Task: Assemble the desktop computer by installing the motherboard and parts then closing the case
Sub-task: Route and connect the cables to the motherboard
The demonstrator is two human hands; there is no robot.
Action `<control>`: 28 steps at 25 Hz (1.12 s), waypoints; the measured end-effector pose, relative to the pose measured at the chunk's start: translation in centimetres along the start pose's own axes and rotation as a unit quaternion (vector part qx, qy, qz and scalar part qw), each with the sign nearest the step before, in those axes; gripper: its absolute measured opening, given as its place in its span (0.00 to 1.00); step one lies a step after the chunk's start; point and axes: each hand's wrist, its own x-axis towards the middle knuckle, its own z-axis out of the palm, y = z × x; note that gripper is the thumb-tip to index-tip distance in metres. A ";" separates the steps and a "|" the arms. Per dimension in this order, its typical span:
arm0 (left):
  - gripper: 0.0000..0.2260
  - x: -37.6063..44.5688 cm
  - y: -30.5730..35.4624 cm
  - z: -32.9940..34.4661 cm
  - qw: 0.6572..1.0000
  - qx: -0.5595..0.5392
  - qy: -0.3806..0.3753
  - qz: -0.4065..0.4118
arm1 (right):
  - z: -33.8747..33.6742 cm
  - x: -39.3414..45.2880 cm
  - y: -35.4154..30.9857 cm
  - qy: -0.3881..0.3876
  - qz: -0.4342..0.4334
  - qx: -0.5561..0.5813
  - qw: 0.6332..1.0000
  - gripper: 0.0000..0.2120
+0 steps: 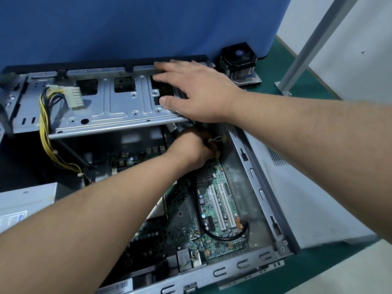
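The open computer case (261, 211) lies flat with the green motherboard (214, 209) inside it. A grey metal drive cage (118, 102) is tilted up over the case's far side. My right hand (201, 90) lies flat on the cage's right end, fingers straight. My left hand (191, 147) reaches under the cage at the board's far right corner, its fingers curled around thin black cables (209, 141) held by a white tie. A white power connector (74, 96) on yellow and black wires (45, 132) rests on the cage's left part.
A CPU cooler with a fan (239, 62) stands behind the case by the blue partition (127, 26). The white side panel (307, 196) lies to the right of the case. A white box (23, 206) sits at the left. A grey post (314, 45) rises at the right.
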 end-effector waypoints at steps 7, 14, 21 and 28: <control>0.07 -0.1 0.2 0.0 1.000 0.009 -0.009 0.000 | -0.1 0.0 0.0 -0.003 -0.002 -0.003 1.000 0.28; 0.07 -0.1 0.2 0.2 1.000 0.019 0.004 0.005 | 0.1 0.1 0.1 0.000 -0.003 -0.002 1.000 0.29; 0.05 -0.7 0.1 -0.2 1.000 0.000 -0.017 -0.013 | 0.1 0.0 0.1 0.000 0.000 0.000 1.000 0.28; 0.28 -1.4 -0.7 -3.2 0.984 0.103 -0.138 0.032 | 0.0 -0.1 0.2 -0.004 0.002 0.004 1.000 0.28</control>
